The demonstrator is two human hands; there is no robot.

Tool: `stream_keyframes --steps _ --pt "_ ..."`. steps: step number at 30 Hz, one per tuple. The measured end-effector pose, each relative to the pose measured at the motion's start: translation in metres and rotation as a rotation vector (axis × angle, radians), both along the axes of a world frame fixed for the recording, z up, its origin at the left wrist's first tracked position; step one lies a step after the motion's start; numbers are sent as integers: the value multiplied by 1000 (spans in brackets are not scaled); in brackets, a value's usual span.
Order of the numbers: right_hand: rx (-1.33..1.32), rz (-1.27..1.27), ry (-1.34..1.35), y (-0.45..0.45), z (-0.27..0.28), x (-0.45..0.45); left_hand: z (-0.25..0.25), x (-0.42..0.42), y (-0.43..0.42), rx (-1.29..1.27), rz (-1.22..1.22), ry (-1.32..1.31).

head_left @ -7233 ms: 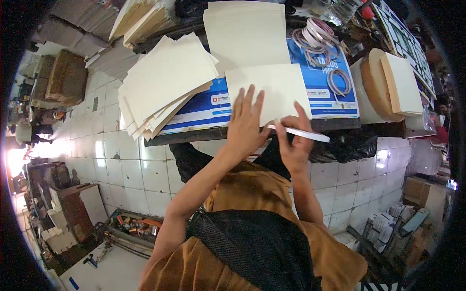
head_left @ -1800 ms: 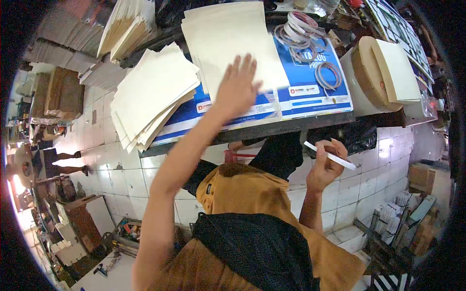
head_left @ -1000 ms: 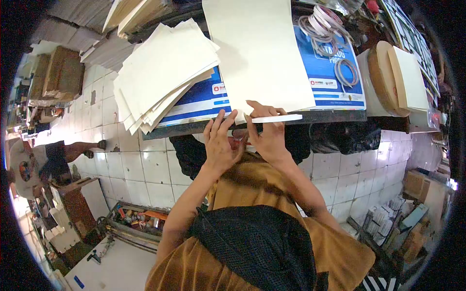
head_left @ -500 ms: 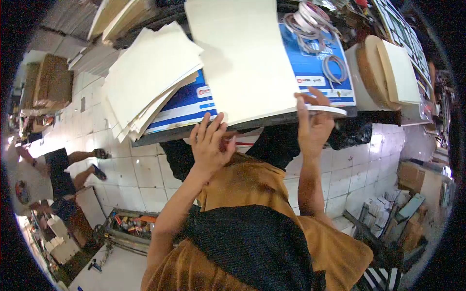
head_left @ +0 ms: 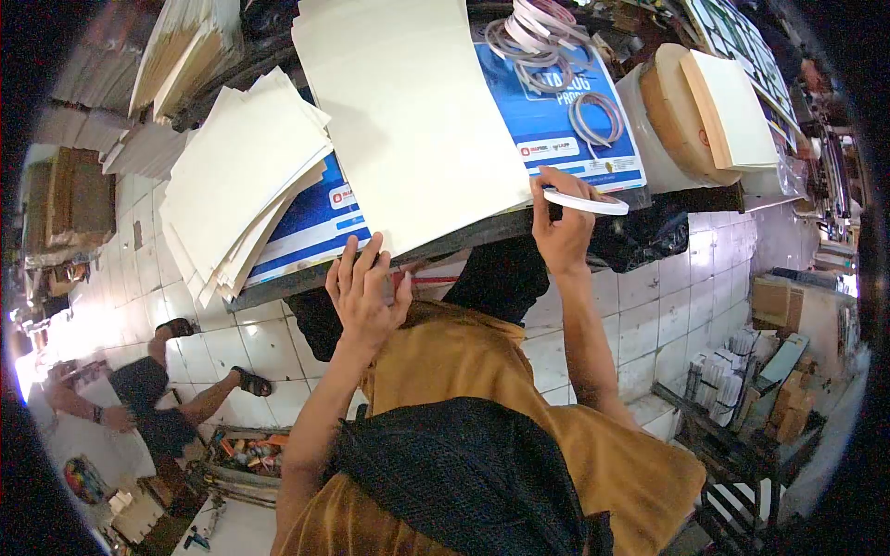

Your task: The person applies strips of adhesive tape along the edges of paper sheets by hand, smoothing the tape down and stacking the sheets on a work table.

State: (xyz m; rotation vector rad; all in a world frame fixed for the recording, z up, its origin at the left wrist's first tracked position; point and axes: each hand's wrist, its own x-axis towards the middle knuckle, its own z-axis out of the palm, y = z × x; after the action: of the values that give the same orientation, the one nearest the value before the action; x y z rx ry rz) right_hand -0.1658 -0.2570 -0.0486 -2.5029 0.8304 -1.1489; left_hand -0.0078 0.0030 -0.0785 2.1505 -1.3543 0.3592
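Observation:
A large cream sheet (head_left: 417, 120) lies over a blue printed catalog sheet (head_left: 616, 167) on the worktable. My left hand (head_left: 364, 301) is at the sheet's near-left corner, fingertips on its edge and fingers apart. At the near-right corner, my right hand (head_left: 567, 232) grips a narrow roll of white tape (head_left: 595, 204), its fingers closed around one side of the ring. Whether a strip of tape runs along the sheet's near edge, I cannot tell.
Fanned cream sheets (head_left: 246, 171) lie to the left. Several tape rolls (head_left: 542, 42) are piled at the back, with one tape ring (head_left: 577, 120) nearer. A round wooden block (head_left: 672, 116) stands right, beside a cream stack (head_left: 737, 111). Another person (head_left: 153, 408) is at the lower left.
The view has shifted, so the table appears further left. My right fingers have closed more around the tape roll. My left hand stays at the sheet's corner. The other person has changed position.

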Motion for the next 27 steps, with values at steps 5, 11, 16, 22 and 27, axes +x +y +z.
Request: stream_keyframes --steps 5,11,16,22,27 --pt "-62 -17 102 3 3 1 7 0 3 53 -14 38" --pt "37 -19 84 45 12 11 66 2 -32 163 99 158" --pt "137 -53 -24 65 17 17 96 -29 -88 49 76 82" --pt "111 -29 -33 72 22 15 112 -21 -88 92 -165 110" --pt "220 -3 -54 68 25 8 40 -8 -109 299 -251 84"
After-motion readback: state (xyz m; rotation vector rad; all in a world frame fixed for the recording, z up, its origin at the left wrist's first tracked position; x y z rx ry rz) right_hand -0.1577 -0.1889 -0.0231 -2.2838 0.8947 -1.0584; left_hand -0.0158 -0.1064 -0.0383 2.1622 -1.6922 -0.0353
